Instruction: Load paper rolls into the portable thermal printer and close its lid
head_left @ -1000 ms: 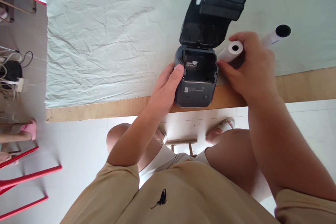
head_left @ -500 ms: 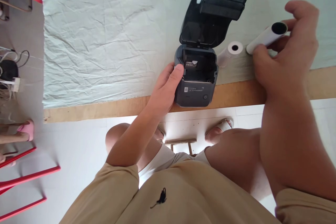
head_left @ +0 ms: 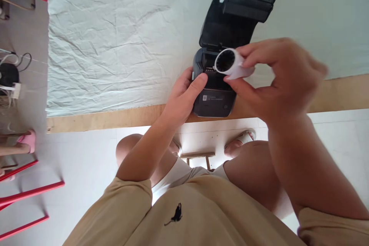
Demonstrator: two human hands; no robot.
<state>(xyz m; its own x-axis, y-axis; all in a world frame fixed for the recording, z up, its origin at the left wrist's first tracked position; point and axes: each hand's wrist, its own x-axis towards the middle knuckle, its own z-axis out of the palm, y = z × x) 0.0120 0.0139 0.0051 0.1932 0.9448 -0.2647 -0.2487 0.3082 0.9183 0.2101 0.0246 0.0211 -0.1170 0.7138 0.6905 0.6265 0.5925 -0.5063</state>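
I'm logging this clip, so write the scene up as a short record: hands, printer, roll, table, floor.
Left hand: grips the printer by its left side
Right hand: pinches the roll
Printer: dark, at the table's near edge, lid open
Roll: white, hollow, held over the printer's open bay; contact cannot be told
Table: creased pale green cloth, bare wood along the near edge
Floor: red bars and pink shoe at left

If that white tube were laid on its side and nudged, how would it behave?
The white tube would probably roll, since its side is rounded. It may feel light for its size, as its wide, dark end looks hollow.
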